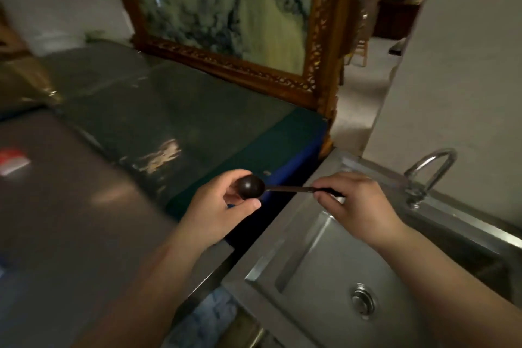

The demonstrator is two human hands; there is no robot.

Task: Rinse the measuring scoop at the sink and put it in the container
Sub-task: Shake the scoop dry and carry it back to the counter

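Scoop (250, 186), dark, round-bowled, thin-handled: left hand (223, 206) cups bowl, right hand (356, 203) pinches handle over steel sink (324, 271).

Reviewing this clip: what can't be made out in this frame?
Head view only:
- Measuring scoop: bowl's inside faces away; left hand wraps it.
- Handle end: hidden in right hand.
- Container: not identifiable.
- Red-white item: blurred.
- Faucet: handle and any water flow unclear.

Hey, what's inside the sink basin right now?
The steel sink holds only its round drain, with no water showing. The right hand and forearm cover part of the basin, and its far side under the faucet lies in shadow.
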